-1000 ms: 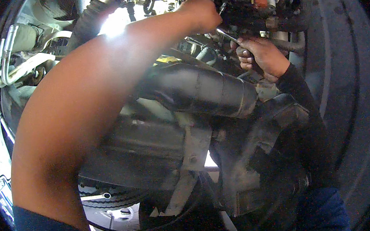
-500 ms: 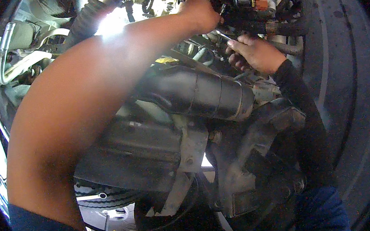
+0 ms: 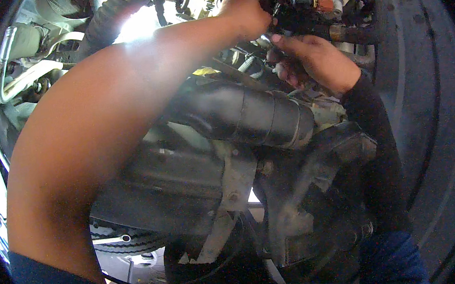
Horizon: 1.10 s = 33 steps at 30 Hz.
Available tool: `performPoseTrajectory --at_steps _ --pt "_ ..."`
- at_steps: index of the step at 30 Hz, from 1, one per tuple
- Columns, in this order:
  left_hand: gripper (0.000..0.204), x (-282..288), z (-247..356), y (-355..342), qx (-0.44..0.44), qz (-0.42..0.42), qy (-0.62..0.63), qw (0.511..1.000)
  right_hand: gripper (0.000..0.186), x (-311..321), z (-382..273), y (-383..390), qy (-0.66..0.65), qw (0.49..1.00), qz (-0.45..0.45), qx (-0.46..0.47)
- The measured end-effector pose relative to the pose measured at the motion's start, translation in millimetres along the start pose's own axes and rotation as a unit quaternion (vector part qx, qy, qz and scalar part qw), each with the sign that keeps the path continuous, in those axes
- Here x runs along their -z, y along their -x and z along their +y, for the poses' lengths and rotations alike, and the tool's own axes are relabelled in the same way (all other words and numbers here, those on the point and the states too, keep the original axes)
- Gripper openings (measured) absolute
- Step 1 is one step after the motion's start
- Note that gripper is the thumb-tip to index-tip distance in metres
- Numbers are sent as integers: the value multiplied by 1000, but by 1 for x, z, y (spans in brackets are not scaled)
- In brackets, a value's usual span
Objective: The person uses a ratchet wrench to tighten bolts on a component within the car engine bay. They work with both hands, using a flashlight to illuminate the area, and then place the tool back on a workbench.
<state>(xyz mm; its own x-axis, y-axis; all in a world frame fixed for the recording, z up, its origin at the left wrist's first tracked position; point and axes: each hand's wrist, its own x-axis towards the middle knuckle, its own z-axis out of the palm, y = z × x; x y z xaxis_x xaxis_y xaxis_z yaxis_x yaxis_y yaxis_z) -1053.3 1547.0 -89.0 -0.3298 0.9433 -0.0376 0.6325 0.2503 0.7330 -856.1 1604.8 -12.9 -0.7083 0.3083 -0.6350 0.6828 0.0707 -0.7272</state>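
My left hand (image 3: 248, 14) reaches deep into the engine bay at the top, curled against the dark parts there. Its fingertips are hidden, so whatever they grip does not show. Just right of it, my right hand (image 3: 321, 59) closes thumb and fingers on a slim silver metal tool (image 3: 267, 38). Only the shiny end of that tool peeks out by the thumb; the rest is covered by the hand. An orange-brown connector (image 3: 323, 2) sits above my right hand, beside a dark hose (image 3: 357, 33).
Below my hands lies a thick black ribbed duct (image 3: 252, 112). A metal bracket (image 3: 237, 179) stands under it. A combination wrench (image 3: 111, 240) rests by a tire (image 3: 139, 246) at lower left. A black body panel (image 3: 420, 96) runs along the right. A corrugated hose (image 3: 109, 22) crosses at upper left.
My right hand has slid up and left along the silver tool, nearer my left hand, so less of the tool shows. My left hand stays in place.
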Motion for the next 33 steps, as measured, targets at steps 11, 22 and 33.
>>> performPoseTrajectory --at_steps 11,22,33 --pt "42 -21 -6 -13 75 12 106 991 50 -11 -23 9 -3 1000 17 20" --pt "47 -10 -4 -18 -63 -47 -171 982 38 -38 -28 -9 -384 920 -55 -56" --pt "34 6 13 -4 -60 -108 -254 959 22 -12 16 1 -435 900 12 -24"
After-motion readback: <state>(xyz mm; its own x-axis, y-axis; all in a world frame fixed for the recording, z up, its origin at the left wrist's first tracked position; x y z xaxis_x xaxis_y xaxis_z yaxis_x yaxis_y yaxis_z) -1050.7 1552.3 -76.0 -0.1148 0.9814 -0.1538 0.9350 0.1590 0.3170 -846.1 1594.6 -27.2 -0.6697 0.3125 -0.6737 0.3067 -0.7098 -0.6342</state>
